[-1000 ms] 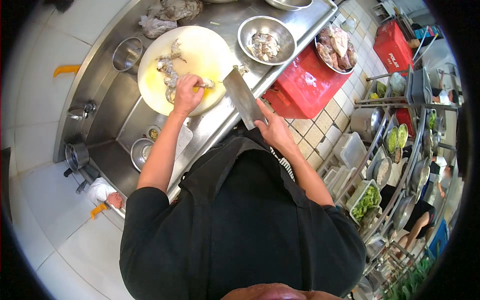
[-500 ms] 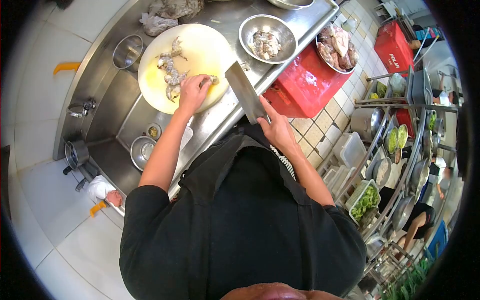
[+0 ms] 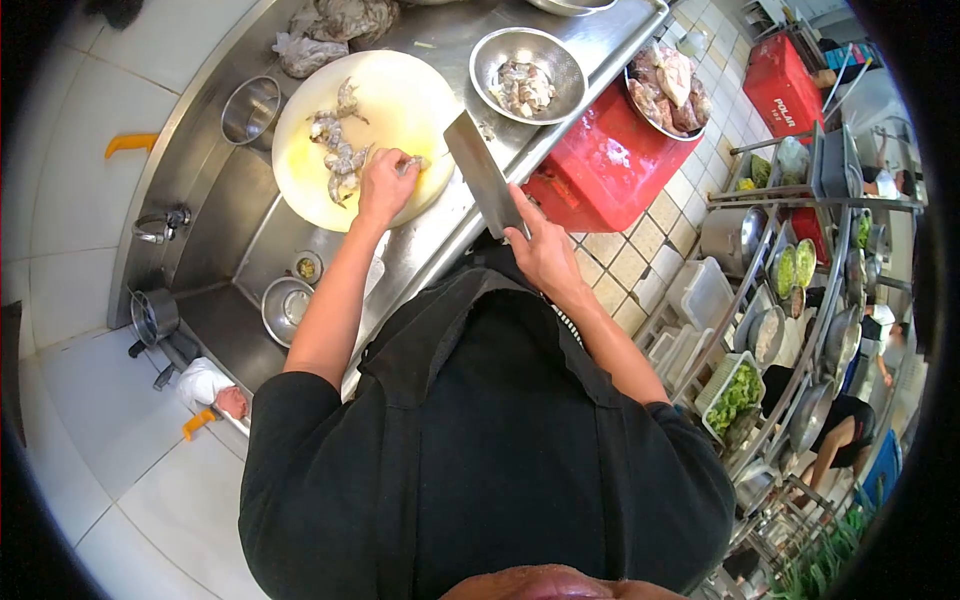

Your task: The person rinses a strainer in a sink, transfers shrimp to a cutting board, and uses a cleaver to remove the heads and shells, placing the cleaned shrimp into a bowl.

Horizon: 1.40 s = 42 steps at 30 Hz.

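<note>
A round white cutting board with yellow stains lies on the steel counter. Several grey raw shrimp form a line across its middle. Over the board's near right part, my left hand pinches a shrimp, mostly hidden by the fingers. My right hand grips a cleaver by its handle, fingers along the blade's base. The broad blade is raised beside the board's right edge, apart from the shrimp. Beyond it stands a steel colander holding shrimp pieces.
Left of the board are a sink, a steel pot and a small bowl. Bagged food lies behind. A red cooler and a basin of meat stand right. Shelving and another person are farther right.
The whole view has shifted slightly. My left hand keeps its pinch on the shrimp at the board, and the cleaver stays raised in my right hand with little movement.
</note>
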Tool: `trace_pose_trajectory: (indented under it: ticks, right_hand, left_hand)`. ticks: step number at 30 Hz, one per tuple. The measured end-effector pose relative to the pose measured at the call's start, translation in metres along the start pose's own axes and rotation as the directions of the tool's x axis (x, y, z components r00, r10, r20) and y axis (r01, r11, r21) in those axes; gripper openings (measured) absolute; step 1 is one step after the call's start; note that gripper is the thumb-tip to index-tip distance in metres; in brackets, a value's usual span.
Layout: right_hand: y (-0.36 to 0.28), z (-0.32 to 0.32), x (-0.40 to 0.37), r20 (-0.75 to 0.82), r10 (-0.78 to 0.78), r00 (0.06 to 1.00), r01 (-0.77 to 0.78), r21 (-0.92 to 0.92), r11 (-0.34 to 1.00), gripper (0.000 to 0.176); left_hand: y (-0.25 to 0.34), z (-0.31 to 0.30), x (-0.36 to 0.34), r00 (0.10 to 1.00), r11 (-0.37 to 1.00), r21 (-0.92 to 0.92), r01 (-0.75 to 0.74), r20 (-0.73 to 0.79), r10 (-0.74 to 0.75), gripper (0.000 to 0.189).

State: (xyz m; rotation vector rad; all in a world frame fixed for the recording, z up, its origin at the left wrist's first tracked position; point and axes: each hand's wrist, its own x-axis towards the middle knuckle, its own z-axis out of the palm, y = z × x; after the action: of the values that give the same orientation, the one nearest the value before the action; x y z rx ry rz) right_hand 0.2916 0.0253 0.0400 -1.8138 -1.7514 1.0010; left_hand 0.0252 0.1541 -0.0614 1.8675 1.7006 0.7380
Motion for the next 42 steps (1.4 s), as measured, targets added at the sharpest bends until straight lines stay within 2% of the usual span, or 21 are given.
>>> trace_pose_trajectory:
  ticks: [2, 5, 9, 17, 20, 23, 26, 29, 32, 35, 38, 42]
  right_hand:
    - [0.002, 0.005, 0.000, -0.004, -0.062, 0.998, 0.062, -0.035, 0.997, 0.070]
    - [0.003, 0.001, 0.003, 0.086, 0.012, 0.996, -0.001, -0.121, 0.993, 0.072]
    - [-0.015, -0.004, -0.001, 0.080, -0.026, 0.996, 0.036, -0.121, 0.992, 0.067]
    - [-0.028, 0.005, 0.002, 0.132, -0.088, 0.987, 0.111, -0.180, 0.977, 0.067]
    - [-0.018, 0.014, 0.001, 0.094, -0.107, 0.990, 0.125, -0.213, 0.969, 0.076]
    - [-0.013, 0.017, -0.001, 0.080, -0.140, 0.987, 0.155, -0.220, 0.963, 0.077]
    - [-0.025, 0.009, -0.002, 0.124, -0.119, 0.985, 0.146, -0.238, 0.960, 0.068]
    - [-0.034, 0.012, 0.003, 0.142, -0.080, 0.987, 0.117, -0.278, 0.953, 0.068]
    - [-0.033, 0.023, 0.018, 0.141, -0.112, 0.984, 0.149, -0.282, 0.948, 0.070]
    - [-0.013, 0.047, 0.031, 0.033, -0.289, 0.957, 0.286, -0.285, 0.915, 0.072]
    - [-0.023, 0.037, 0.020, 0.140, -0.197, 0.970, 0.237, -0.380, 0.894, 0.074]
    - [-0.014, 0.040, 0.024, 0.121, -0.196, 0.973, 0.226, -0.334, 0.915, 0.072]
  left_hand:
    - [-0.003, 0.006, -0.003, 0.986, 0.993, 0.018, -0.117, -0.117, 0.118, 0.023]
    - [0.005, 0.008, -0.008, 0.983, 0.985, -0.106, -0.140, -0.133, 0.125, 0.022]
    - [0.008, 0.006, -0.010, 0.997, 0.996, -0.056, -0.071, -0.033, 0.070, 0.023]
    - [0.013, 0.012, -0.011, 0.985, 0.989, -0.011, -0.147, -0.092, 0.145, 0.021]
    - [0.015, 0.010, -0.010, 0.996, 0.996, -0.020, -0.087, -0.021, 0.087, 0.025]
    - [0.017, 0.009, -0.009, 0.995, 0.995, 0.024, -0.097, -0.019, 0.097, 0.025]
    - [0.016, 0.011, -0.009, 0.994, 0.994, -0.004, -0.108, -0.033, 0.108, 0.025]
    - [0.016, 0.014, -0.009, 0.974, 0.983, -0.018, -0.185, -0.134, 0.181, 0.018]
    - [0.014, 0.015, -0.010, 0.968, 0.976, -0.014, -0.219, -0.126, 0.216, 0.017]
    - [0.014, 0.016, -0.012, 0.978, 0.985, -0.040, -0.167, -0.134, 0.160, 0.017]
    - [0.011, 0.018, -0.013, 0.977, 0.987, -0.028, -0.159, -0.148, 0.153, 0.017]
    - [0.021, 0.013, -0.019, 0.984, 0.990, -0.027, -0.136, -0.123, 0.132, 0.019]
